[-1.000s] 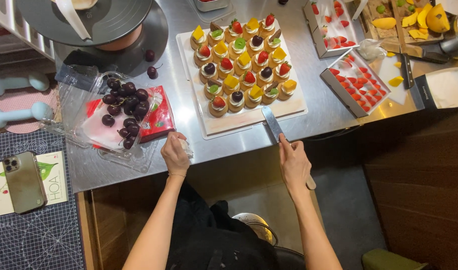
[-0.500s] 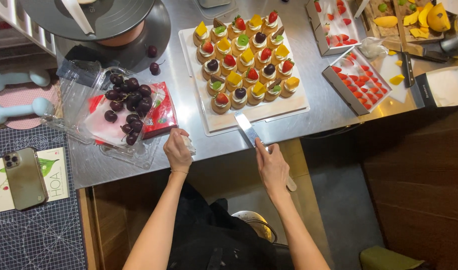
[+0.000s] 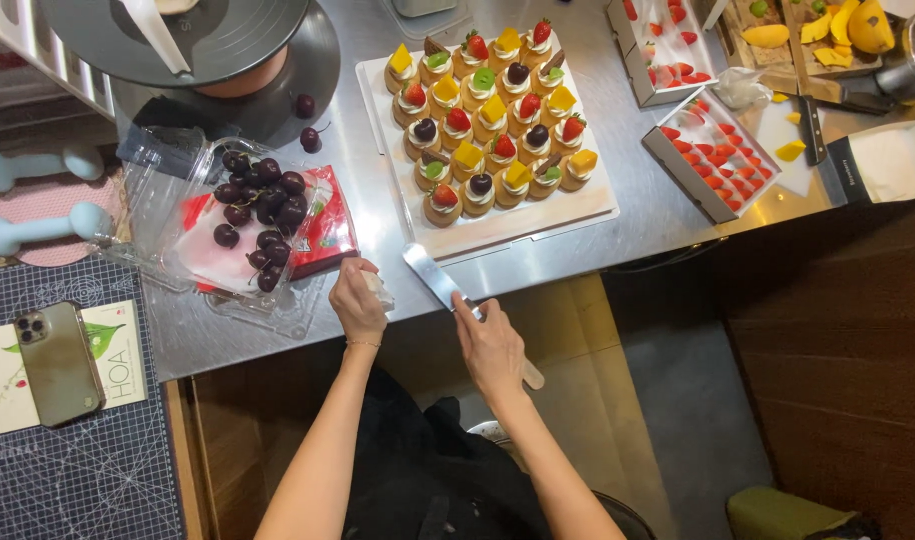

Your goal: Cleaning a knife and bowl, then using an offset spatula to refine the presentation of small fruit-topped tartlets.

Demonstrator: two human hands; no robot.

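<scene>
Leftward since before, the right hand [image 3: 493, 345] grips the long steel palette knife [image 3: 438, 280], blade pointing up-left; left hand [image 3: 358, 300] pinches a white cloth [image 3: 380, 289].

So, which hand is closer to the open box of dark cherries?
Left. The left hand, holding something small and white, is at the counter edge just right of the box of cherries. The right hand holds a spatula farther right, below the tray of tarts.

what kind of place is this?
Likely a pastry or dessert prep kitchen: a steel worktable, a white board of fruit-topped tartlets, trays of cut strawberries, and a palette knife in the right hand.
</scene>
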